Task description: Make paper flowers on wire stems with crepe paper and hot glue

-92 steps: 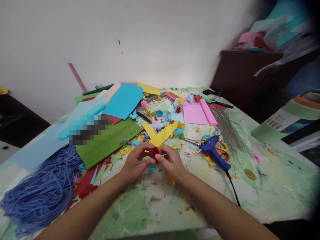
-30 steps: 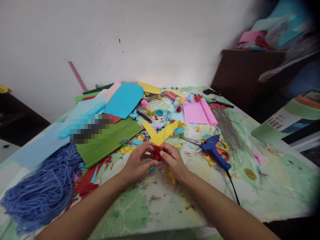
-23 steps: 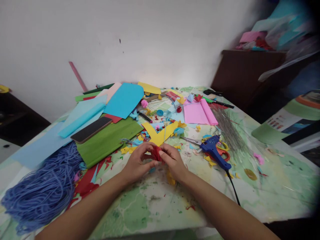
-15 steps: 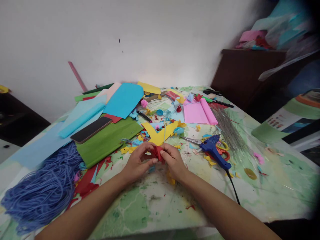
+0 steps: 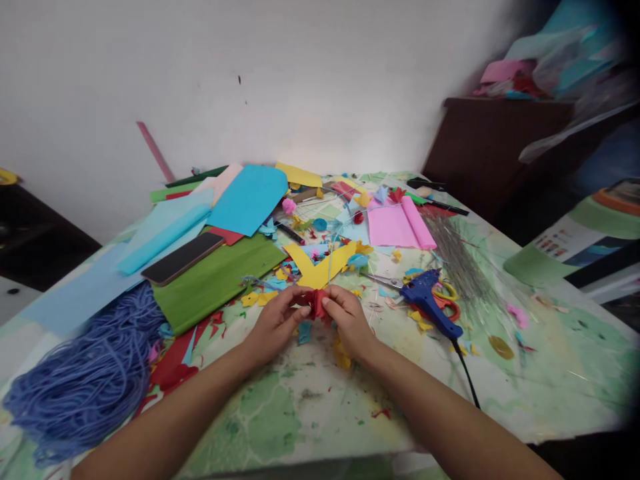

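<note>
Between my two hands is a small red paper flower (image 5: 318, 304), its layers bunched together. My left hand (image 5: 276, 320) pinches its left side between thumb and fingers. On the other side, my right hand (image 5: 349, 321) grips it with the thumb pressed on its face. Just beyond my fingertips lies a V-shaped yellow paper piece (image 5: 315, 272). A blue glue gun (image 5: 427, 297) rests to the right of my right hand, on top of scissors (image 5: 385, 280). Small yellow and blue paper scraps surround both hands.
Blue yarn (image 5: 85, 380) is heaped at the left, near green paper (image 5: 220, 280) with a phone (image 5: 183, 258) on it. Pink paper (image 5: 393, 223), thin metallic stems (image 5: 457, 253) and a green bottle (image 5: 570, 233) occupy the right. A wall (image 5: 280, 80) stands behind the table.
My left thumb has shifted up onto the red flower, and the flower's face has turned slightly. A blue scrap below my fingers shows more. The surrounding things stay put.
</note>
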Demonstrator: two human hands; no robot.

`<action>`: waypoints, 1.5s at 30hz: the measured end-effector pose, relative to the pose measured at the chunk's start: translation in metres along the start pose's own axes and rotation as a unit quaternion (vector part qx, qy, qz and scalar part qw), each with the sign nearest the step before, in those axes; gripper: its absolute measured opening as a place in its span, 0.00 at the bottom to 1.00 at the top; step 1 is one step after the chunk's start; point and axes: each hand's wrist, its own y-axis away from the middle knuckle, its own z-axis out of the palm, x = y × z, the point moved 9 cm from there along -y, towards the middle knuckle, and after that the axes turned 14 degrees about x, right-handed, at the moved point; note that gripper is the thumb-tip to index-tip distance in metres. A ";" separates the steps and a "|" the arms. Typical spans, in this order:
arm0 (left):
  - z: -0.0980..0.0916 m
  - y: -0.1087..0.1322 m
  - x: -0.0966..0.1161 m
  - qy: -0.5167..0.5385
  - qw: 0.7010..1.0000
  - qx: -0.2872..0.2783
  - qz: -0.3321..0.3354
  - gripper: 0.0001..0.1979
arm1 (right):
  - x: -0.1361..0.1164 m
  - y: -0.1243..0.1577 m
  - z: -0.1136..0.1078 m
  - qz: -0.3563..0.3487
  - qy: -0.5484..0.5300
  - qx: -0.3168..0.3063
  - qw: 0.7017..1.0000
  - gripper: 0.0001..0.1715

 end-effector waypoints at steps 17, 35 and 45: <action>-0.005 0.003 0.004 -0.140 0.988 0.007 0.066 0.15 | -0.008 0.006 0.006 -0.069 0.129 -0.033 0.989 0.12; -0.003 0.004 0.000 -0.086 0.996 0.001 0.030 0.20 | 0.001 0.004 0.011 0.041 -0.095 -0.050 0.993 0.15; -0.001 0.004 -0.003 -0.037 0.999 -0.006 0.015 0.20 | 0.004 0.003 0.011 0.019 -0.048 -0.058 0.997 0.16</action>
